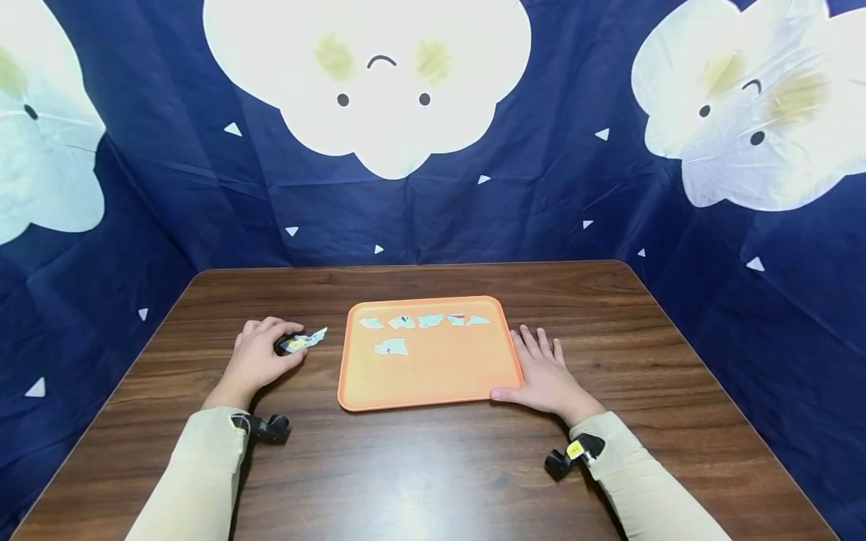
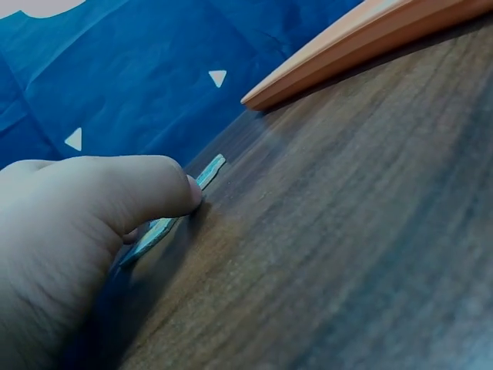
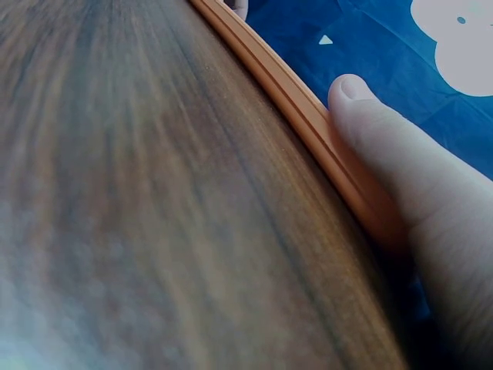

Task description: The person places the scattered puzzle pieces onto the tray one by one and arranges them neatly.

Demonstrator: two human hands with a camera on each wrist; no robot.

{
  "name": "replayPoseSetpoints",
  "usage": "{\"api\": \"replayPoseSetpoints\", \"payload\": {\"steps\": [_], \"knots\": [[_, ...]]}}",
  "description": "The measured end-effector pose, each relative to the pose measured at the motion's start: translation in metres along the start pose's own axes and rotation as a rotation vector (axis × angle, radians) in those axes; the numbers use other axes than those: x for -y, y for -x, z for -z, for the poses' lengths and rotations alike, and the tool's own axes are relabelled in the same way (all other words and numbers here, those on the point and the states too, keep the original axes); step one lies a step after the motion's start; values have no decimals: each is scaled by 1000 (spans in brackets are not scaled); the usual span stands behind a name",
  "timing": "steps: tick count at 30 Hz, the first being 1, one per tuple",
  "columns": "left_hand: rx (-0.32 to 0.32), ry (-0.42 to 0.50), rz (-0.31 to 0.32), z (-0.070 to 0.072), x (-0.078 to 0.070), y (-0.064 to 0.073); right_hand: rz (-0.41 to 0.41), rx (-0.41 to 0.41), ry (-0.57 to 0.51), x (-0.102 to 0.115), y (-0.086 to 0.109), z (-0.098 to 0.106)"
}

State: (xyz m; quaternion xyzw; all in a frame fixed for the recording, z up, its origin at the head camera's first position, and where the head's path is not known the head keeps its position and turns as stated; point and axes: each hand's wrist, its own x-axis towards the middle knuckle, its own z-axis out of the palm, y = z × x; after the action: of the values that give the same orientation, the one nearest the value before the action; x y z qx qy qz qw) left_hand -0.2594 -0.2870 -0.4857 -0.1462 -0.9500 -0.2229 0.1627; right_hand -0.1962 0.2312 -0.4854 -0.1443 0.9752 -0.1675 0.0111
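On the left of the table, my left hand [image 1: 258,359] pinches torn, printed paper scraps [image 1: 304,341] between thumb and fingers. They lie at the tabletop, and their count is hard to tell. The left wrist view shows the thumb [image 2: 150,185] across the light-blue paper edge [image 2: 160,230]. To the right, an orange tray [image 1: 446,376] lies flat, carrying several torn paper pieces: a row along its far side and one piece [image 1: 392,346] below on the left. My right hand [image 1: 546,382] rests at the tray's right edge, fingers spread, its thumb [image 3: 377,131] against the near corner.
The brown wooden table [image 1: 433,466] reaches back to a dark-blue cloth [image 1: 406,218] with white clouds and small triangles. This cloth also hangs along both sides. A small black device [image 1: 269,428] is strapped to each wrist.
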Motion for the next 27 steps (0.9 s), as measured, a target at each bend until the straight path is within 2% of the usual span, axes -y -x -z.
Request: {"api": "replayPoseSetpoints", "payload": {"steps": [8,17,27], "knots": [[16,-39,22,1,-2,1,-3,8,-14,0,0,-1],[4,-55,16,2,-4,-1,-7,8,0,0,-1,0],[-73,-12,-15,-4,-16,-7,-7,8,5,1,0,2]]}}
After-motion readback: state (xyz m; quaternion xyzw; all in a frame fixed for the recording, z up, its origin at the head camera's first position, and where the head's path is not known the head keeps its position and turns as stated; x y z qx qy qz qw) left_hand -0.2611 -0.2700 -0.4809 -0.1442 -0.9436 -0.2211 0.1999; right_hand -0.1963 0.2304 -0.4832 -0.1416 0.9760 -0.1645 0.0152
